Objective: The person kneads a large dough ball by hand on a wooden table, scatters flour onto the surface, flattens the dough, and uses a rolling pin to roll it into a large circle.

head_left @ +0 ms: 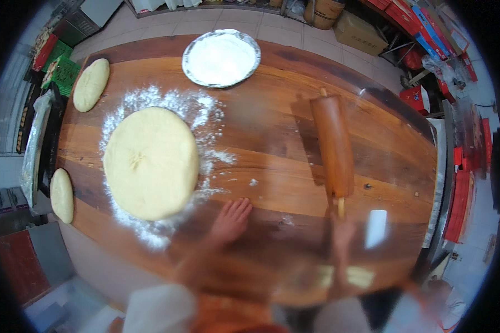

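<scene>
The person's left hand (231,222) lies open on the table (272,161), presumably for support; the blurred right hand (343,236), grip indeterminable, is at the near end of the rolling pin (334,147); 1 large dough round (151,164) sits leftward on scattered flour (204,105), presumably against sticking.

And there's a white sleeve (161,308), loose and rounded, ending short above a bare left forearm (197,261)! Orange clothing (233,315) blazes across the front, and over comes a pale right sleeve (343,317), softly blurred. Bare left hand (229,226), round-tipped fingers (240,207); bare right hand (343,237), just a blur!
</scene>
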A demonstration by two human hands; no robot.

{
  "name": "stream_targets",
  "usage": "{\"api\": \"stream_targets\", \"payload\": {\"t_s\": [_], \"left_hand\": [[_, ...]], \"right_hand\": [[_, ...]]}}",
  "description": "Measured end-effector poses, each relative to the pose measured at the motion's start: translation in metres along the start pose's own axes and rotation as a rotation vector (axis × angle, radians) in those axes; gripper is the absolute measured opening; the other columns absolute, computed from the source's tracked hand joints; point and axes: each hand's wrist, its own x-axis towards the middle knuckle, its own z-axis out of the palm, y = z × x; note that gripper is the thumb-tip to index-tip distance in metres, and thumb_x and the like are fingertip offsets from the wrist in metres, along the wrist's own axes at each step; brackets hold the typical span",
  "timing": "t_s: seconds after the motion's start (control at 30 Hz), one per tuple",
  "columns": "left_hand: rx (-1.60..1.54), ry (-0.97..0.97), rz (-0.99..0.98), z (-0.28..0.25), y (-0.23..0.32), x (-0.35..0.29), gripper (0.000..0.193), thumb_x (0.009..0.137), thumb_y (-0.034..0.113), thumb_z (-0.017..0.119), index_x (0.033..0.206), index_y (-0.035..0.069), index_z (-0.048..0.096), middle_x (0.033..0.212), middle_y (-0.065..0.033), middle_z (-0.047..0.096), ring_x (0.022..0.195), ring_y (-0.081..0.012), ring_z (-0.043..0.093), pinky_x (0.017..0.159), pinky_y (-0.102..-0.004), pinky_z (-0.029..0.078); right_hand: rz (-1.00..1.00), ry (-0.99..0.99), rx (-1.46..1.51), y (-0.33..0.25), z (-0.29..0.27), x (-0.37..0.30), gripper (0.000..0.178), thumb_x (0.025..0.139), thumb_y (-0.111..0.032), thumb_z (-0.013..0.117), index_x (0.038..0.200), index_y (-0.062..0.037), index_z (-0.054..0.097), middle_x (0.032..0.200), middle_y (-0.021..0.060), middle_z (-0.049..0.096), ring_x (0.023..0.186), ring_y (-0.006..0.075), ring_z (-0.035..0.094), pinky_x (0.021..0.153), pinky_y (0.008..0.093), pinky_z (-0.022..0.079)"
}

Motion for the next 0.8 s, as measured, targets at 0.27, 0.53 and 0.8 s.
{"api": "stream_targets", "payload": {"t_s": [0.27,0.53,0.8], "left_hand": [[-0.346,0.154,0.149,0.011,-0.034,-0.016,0.052,0.082,0.014,0.052,0.131,0.005,0.038,0.140,-0.0144,0.033,0.129,-0.0285,0.031,0.108,-0.0404,0.022],[-0.269,0.700,0.023,-0.166,-0.209,-0.123,0.034,0.078,0.005,0.054,0.112,0.003,0.055,0.129,-0.0188,0.045,0.121,-0.0354,0.041,0.102,-0.0501,0.027],[0.155,0.589,-0.126,-0.215,-0.378,-0.131,0.032,0.080,0.009,0.058,0.112,0.006,0.054,0.118,-0.0110,0.052,0.117,-0.0288,0.044,0.103,-0.0476,0.028]], "right_hand": [[-0.145,-0.036,0.631,-0.107,-0.014,-0.156,0.031,0.073,-0.015,0.066,0.094,0.0075,0.059,0.087,0.0110,0.065,0.079,0.0182,0.058,0.072,0.0324,0.045],[-0.286,-0.008,0.236,-0.248,-0.010,-0.254,0.036,0.071,-0.023,0.068,0.096,0.0029,0.062,0.085,0.0189,0.065,0.079,0.0266,0.062,0.071,0.0357,0.046],[-0.687,-0.108,0.056,-0.368,0.082,-0.223,0.031,0.063,-0.013,0.071,0.092,-0.0084,0.062,0.075,0.0113,0.060,0.071,0.0309,0.058,0.070,0.0387,0.046]]}}
